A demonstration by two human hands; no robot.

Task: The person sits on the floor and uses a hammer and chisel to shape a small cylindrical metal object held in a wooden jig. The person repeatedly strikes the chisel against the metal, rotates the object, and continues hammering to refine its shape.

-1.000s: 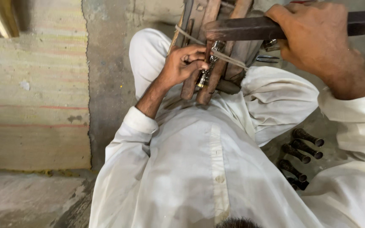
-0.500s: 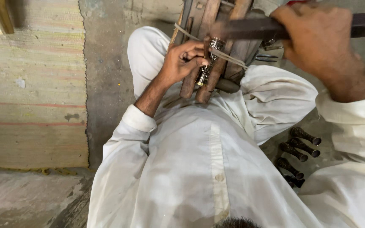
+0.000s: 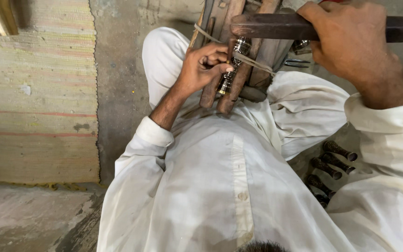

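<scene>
While the left hand [image 3: 201,65] is curled about a small ribbed metal piece [image 3: 227,81], pinched between its fingertips, a dark wooden bar [image 3: 267,25] is gripped firmly in the closed right hand [image 3: 350,39] above. The metal piece is seated among upright wooden slats [image 3: 239,79] bound with cord [image 3: 253,60], apparently a small frame. Dark turned pegs [image 3: 332,163] are laid on the floor beside the right knee.

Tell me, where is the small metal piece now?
In the head view, the metal piece sits top centre, between the wooden sticks, at the left hand's fingertips, under the dark bar gripped by the right hand.
</scene>
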